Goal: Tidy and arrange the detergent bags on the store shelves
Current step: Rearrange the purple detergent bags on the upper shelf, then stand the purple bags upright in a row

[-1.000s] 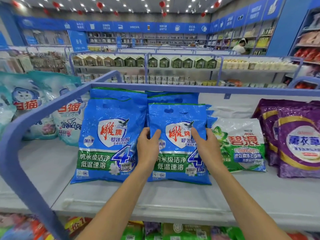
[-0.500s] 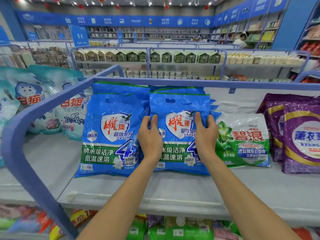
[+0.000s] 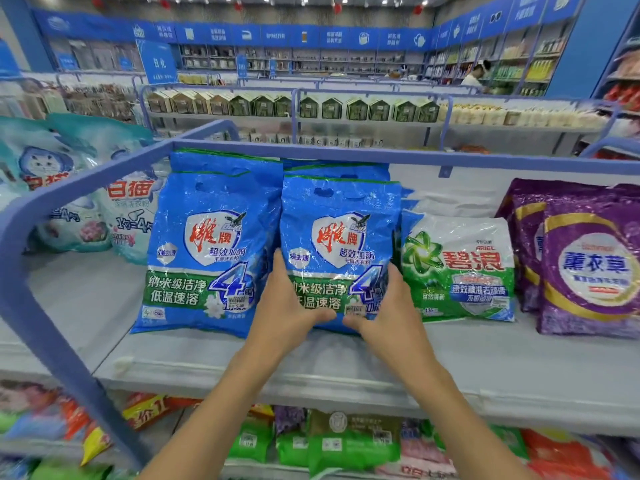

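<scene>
The left hand (image 3: 287,306) and right hand (image 3: 389,311) are gripping opposite lower edges of the blue detergent bag (image 3: 341,233), both equally near it. The bag is standing upright on the shelf (image 3: 207,362), rising straight beyond them, just beside the green bag (image 3: 457,268).

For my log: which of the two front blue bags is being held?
The right blue bag, beside the green-and-white bag: the left hand and right hand grip its lower edge. The left blue bag is in neither hand.

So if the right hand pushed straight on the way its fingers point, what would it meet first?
The right hand holds the front blue bag at its lower right edge. Pushing on, it would likely meet the blue bags stacked behind, beside the green bag; depth is unclear.
</scene>
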A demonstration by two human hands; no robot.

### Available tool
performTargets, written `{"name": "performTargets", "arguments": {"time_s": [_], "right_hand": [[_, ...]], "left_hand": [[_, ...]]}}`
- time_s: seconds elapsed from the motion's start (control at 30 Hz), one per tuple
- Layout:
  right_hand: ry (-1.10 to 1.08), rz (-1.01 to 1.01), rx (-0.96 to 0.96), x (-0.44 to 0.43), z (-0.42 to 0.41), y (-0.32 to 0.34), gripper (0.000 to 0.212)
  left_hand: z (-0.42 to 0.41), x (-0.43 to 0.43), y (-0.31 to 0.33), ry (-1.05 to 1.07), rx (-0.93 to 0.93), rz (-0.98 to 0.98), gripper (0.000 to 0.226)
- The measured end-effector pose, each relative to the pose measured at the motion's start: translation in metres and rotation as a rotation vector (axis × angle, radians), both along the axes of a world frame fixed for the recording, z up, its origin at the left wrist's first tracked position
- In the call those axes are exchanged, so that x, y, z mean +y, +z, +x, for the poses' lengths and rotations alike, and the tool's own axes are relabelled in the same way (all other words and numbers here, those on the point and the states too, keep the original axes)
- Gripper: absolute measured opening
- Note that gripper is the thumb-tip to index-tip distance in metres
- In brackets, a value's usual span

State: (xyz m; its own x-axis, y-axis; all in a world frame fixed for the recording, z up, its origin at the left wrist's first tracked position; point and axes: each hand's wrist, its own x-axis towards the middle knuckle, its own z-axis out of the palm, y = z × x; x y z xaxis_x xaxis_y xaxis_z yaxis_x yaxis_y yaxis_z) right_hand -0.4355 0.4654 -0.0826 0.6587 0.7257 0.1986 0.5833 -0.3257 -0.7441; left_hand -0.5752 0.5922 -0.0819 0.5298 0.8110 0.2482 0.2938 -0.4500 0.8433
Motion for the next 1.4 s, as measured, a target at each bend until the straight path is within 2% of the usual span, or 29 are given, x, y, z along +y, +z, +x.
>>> {"name": "performTargets", "arguments": {"time_s": [0.03,0.1,0.33,0.43,0.53,0.67,0.77,0.97,1.07,1.4], "right_hand": [[-0.005,0.031,-0.006,0.001,0.001,-0.003,0.107],[0.003,0.030,-0.020,0.002,0.000,-0.003,0.096],[0.058,-0.028,-0.122,-0.021,-0.016,0.002,0.052],[0.118,-0.110,-0.198,-0.047,-0.028,0.005,0.061],[0.099,-0.164,-0.262,-0.074,-0.048,-0.001,0.050],[0.005,-0.124,-0.351,-0.111,-0.101,-0.023,0.049],[-0.054,-0.114,-0.303,-0.135,-0.140,-0.050,0.051],[-0.112,-0.292,-0.126,-0.170,-0.184,-0.095,0.059],[-0.116,-0.316,-0.101,-0.179,-0.189,-0.104,0.051],[-0.036,-0.343,-0.026,-0.172,-0.175,-0.127,0.054]], "left_hand": [[0.000,-0.001,0.002,0.020,0.026,0.017,0.127],[-0.004,-0.006,0.006,0.037,0.071,0.033,0.133],[-0.024,-0.026,0.013,0.001,0.180,0.158,0.082],[-0.048,-0.033,0.016,-0.023,0.309,0.270,0.066],[-0.082,-0.045,0.017,-0.044,0.425,0.312,0.064],[-0.143,-0.071,-0.004,-0.116,0.416,0.366,0.056],[-0.181,-0.085,-0.032,-0.129,0.397,0.422,0.053],[-0.226,-0.110,-0.080,-0.179,0.484,0.257,0.057],[-0.233,-0.118,-0.097,-0.188,0.527,0.241,0.058],[-0.193,-0.115,-0.121,-0.130,0.572,0.144,0.055]]}}
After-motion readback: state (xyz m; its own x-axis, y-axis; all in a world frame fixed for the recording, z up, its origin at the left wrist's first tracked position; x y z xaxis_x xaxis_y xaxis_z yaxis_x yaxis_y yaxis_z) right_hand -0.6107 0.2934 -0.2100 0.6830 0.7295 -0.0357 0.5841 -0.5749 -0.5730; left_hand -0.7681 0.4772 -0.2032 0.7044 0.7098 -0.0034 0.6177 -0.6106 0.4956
